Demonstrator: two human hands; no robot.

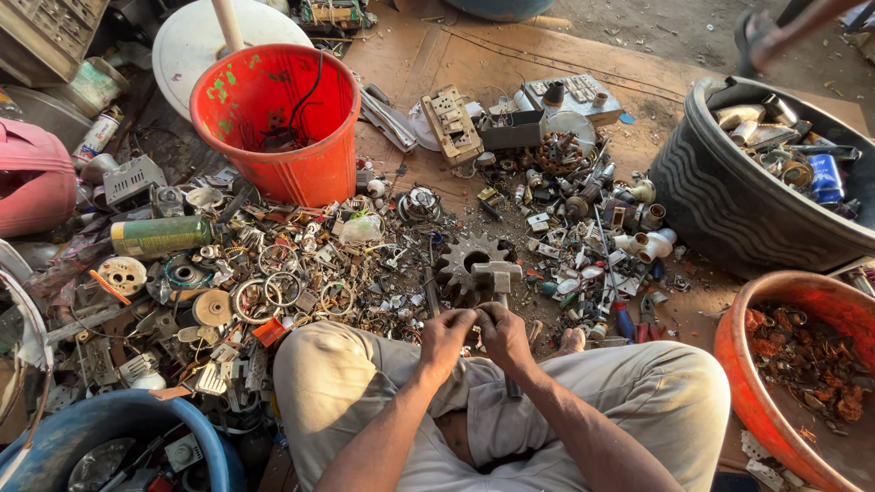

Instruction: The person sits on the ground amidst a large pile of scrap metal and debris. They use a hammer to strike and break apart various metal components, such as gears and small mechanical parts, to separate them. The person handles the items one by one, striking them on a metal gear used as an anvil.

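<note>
1. One person sits on the brown floor [510, 64], both knees in pale khaki cloth, with two bare hands held together just below the rusty toothed steel gear wheel [467, 264], the landmark for all that follows.
2. The left hand [444, 339] and the right hand [504, 335] touch each other; their fingers are curled closed around one small dark metal piece [478, 314], which is too small to make out in shape.
3. That piece sits between the two hands, just below the gear wheel and above the person's lap.
4. One grey metal hammer head [497, 271] lies against the gear wheel's lower right edge.
5. To the upper left of the gear wheel stands one orange plastic bucket [310, 164], round, smooth, flecked with green, a black wire hanging inside.
6. Left of the gear wheel spreads a heap of scrap: several thin wire rings [283, 290], one brass-coloured disc [212, 308], and one green cylindrical spray can [160, 235] lying on its side.
7. Far right of the gear wheel stands one black ribbed rubber tub [729, 200] holding mixed metal pieces.
8. To the lower right of the gear wheel is one orange round basin [743, 364] with rusty reddish scrap inside.
9. To the lower left of the gear wheel is one blue plastic tub [118, 410].
</note>
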